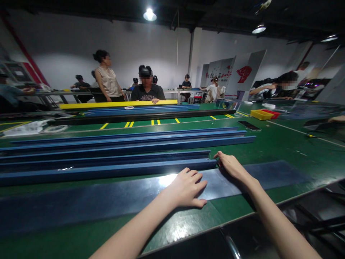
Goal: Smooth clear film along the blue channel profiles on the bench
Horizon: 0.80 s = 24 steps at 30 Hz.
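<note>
My left hand (187,187) lies flat, fingers spread, on a long dark blue flat strip (107,199) that runs along the near edge of the green table (283,151). My right hand (231,166) rests further right on the same strip, its fingertips touching the right end of the nearest blue folded rail (107,172). Neither hand grips anything. Several more long blue rails (129,144) lie in parallel behind that one.
Further back lie a black rail (140,117), more blue rails and a yellow one (118,104). A yellow tray (261,114) and a red tray (272,113) sit at the right, a phone (249,125) near them. Several people sit or stand at the far tables.
</note>
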Each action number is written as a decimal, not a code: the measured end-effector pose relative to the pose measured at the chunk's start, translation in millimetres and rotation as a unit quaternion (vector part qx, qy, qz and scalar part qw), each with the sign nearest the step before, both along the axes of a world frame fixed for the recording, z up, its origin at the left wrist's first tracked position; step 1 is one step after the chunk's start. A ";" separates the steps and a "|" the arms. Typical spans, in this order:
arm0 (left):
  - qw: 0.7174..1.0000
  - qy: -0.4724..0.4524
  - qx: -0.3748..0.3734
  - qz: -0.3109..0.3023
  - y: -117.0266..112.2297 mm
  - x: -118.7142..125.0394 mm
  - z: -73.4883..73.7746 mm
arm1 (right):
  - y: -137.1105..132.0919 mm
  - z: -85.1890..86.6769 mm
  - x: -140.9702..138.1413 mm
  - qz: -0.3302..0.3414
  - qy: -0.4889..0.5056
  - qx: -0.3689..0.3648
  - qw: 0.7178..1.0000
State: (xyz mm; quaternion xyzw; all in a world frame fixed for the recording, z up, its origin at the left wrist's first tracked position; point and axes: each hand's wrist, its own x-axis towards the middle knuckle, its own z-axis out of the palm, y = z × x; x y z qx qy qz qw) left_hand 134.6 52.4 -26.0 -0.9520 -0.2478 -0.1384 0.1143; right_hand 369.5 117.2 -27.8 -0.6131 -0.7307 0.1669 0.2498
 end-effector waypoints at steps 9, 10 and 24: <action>1.000 -0.005 -0.007 0.010 1.4 1.3 -1.0 | -1.8 9.2 -1.4 -0.024 -0.078 -0.019 0.996; 1.000 -0.005 -0.008 0.011 1.4 1.5 -0.9 | -1.0 9.8 -1.1 -0.025 -0.084 -0.021 0.996; 0.981 -0.126 0.095 0.114 7.4 -6.0 11.8 | 40.3 2.6 -11.2 -0.079 0.121 -0.036 0.989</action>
